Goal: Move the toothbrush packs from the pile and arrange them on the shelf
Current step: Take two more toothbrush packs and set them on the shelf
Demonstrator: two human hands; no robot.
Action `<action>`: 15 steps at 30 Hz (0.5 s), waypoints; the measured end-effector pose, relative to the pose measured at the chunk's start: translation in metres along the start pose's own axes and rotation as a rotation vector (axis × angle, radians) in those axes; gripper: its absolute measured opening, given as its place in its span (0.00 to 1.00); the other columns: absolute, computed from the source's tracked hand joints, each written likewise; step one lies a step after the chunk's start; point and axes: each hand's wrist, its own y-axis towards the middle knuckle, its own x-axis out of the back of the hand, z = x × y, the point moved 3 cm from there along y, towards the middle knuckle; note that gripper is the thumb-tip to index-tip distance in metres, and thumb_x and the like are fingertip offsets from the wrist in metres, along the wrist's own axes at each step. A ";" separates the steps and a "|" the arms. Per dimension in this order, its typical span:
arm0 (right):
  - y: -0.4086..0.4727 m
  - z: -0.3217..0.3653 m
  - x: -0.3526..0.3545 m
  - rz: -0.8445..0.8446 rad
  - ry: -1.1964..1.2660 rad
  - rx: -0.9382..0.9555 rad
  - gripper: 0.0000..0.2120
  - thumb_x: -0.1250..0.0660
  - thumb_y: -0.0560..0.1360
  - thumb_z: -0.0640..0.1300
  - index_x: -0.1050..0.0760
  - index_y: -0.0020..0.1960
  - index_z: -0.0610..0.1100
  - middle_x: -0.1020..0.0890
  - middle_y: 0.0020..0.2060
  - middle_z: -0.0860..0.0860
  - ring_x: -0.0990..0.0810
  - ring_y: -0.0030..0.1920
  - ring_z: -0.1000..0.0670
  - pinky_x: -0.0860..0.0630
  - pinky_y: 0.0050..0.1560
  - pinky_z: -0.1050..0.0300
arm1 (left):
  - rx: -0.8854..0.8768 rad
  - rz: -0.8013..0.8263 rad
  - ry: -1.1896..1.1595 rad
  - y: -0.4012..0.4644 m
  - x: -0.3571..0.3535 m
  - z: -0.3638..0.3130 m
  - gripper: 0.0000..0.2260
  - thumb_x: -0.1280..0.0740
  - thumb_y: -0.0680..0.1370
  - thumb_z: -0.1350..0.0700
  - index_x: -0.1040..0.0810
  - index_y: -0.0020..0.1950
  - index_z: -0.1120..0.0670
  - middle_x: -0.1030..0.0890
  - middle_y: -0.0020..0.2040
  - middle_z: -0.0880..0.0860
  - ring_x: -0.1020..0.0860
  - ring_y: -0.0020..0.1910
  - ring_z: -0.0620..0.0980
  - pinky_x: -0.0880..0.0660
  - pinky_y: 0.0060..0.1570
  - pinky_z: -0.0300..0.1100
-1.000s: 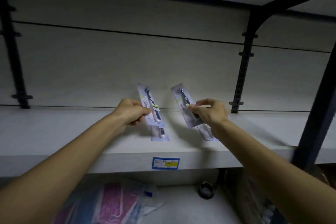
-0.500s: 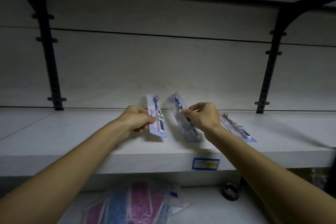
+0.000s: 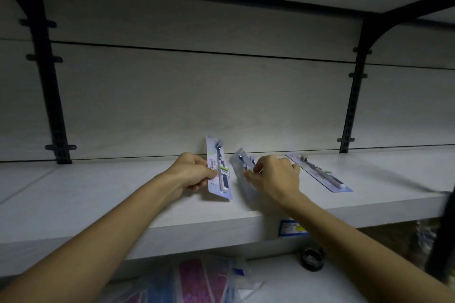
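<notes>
Two toothbrush packs being set onto the shelf (image 3: 98, 194), one already lying flat.
The placed pack (image 3: 320, 174) is lying at right; the left hand (image 3: 194, 171) is pinching an upright pack (image 3: 219, 167); the right hand (image 3: 273, 177) is grasping a tilted pack (image 3: 242, 162); both seem unplaced; the pile is sitting out of view; bagged goods (image 3: 197, 280) are lying below.
</notes>
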 end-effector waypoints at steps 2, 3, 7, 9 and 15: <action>0.000 0.000 0.002 -0.023 -0.103 0.035 0.19 0.40 0.75 0.59 0.20 0.43 0.45 0.17 0.40 0.47 0.24 0.51 0.44 0.35 0.54 0.50 | -0.001 0.002 -0.007 0.003 -0.002 0.000 0.08 0.30 0.74 0.63 0.19 0.51 0.63 0.23 0.34 0.56 0.31 0.26 0.48 0.36 0.23 0.36; 0.000 -0.001 0.002 -0.028 -0.134 0.042 0.18 0.39 0.75 0.58 0.20 0.43 0.45 0.17 0.41 0.47 0.25 0.52 0.44 0.36 0.53 0.50 | 0.001 0.001 -0.011 0.005 -0.003 0.000 0.08 0.30 0.74 0.63 0.19 0.51 0.62 0.23 0.34 0.56 0.31 0.26 0.47 0.36 0.22 0.36; -0.002 -0.002 0.002 -0.014 -0.171 0.027 0.16 0.38 0.75 0.57 0.21 0.44 0.45 0.18 0.45 0.47 0.27 0.56 0.43 0.37 0.54 0.50 | 0.005 0.000 -0.027 0.009 -0.008 0.000 0.09 0.31 0.74 0.63 0.20 0.52 0.63 0.23 0.35 0.57 0.31 0.26 0.47 0.37 0.21 0.35; -0.002 -0.004 0.003 -0.009 -0.196 0.017 0.16 0.37 0.75 0.57 0.20 0.48 0.45 0.20 0.50 0.46 0.30 0.59 0.42 0.36 0.56 0.49 | 0.007 0.005 -0.028 0.010 -0.011 -0.001 0.09 0.30 0.73 0.63 0.20 0.53 0.63 0.23 0.36 0.58 0.31 0.26 0.48 0.37 0.21 0.36; -0.002 -0.012 0.003 0.013 -0.172 0.014 0.16 0.37 0.75 0.57 0.21 0.46 0.44 0.21 0.51 0.46 0.31 0.58 0.42 0.36 0.57 0.48 | 0.057 0.016 -0.045 0.011 -0.019 -0.002 0.07 0.30 0.74 0.63 0.20 0.51 0.62 0.23 0.35 0.58 0.31 0.27 0.48 0.37 0.22 0.36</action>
